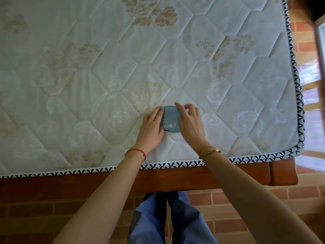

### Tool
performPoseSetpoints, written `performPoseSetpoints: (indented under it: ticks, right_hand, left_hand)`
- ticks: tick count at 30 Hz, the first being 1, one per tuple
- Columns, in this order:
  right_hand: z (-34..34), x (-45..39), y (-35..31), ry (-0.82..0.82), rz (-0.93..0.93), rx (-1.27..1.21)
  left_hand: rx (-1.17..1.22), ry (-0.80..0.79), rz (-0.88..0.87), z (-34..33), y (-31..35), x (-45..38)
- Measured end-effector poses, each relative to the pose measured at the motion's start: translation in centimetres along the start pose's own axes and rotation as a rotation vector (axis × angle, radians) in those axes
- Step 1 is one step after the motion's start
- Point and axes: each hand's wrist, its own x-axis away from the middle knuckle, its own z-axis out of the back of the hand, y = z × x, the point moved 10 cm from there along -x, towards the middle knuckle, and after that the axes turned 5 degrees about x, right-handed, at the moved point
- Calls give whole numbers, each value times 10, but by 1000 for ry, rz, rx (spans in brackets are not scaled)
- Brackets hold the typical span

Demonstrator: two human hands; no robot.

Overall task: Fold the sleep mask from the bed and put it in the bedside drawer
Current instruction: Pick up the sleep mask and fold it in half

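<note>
One sleep mask [170,118] — blue-grey, dark-edged, white characters on it — is seen on the mattress [88,67], near its front edge and right of the middle. Two hands are laid on it. The left hand [151,128] is pressed flat, fingers extended, over the mask's left side; the right hand [190,120] covers the right side, fingers partly curled at the mask's top edge, nothing lifted. One red cord [136,152] is noted on the left wrist; gold bangles [209,151] on the right — their number cannot be told.
</note>
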Motion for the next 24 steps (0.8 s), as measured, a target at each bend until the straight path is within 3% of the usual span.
performPoseSetpoints:
  ticks: [3,12,15,21,24]
  right_hand:
    - [-4,4,-9,-21,130,149]
    - [-12,15,22,-71,59,236]
    - [-10,20,29,-62,-10,188]
    - [-16,30,34,-75,-157,-146]
    - [-22,29,35,-84,-229,-248]
  left_hand:
    - [-123,5,5,-3,-1,-7]
    - [-290,35,21,-4,-3,-10]
    - [-150,103,67,-1,-7,-3]
    - [386,210,272,-7,-32,7]
    - [459,231,308,-9,-36,5]
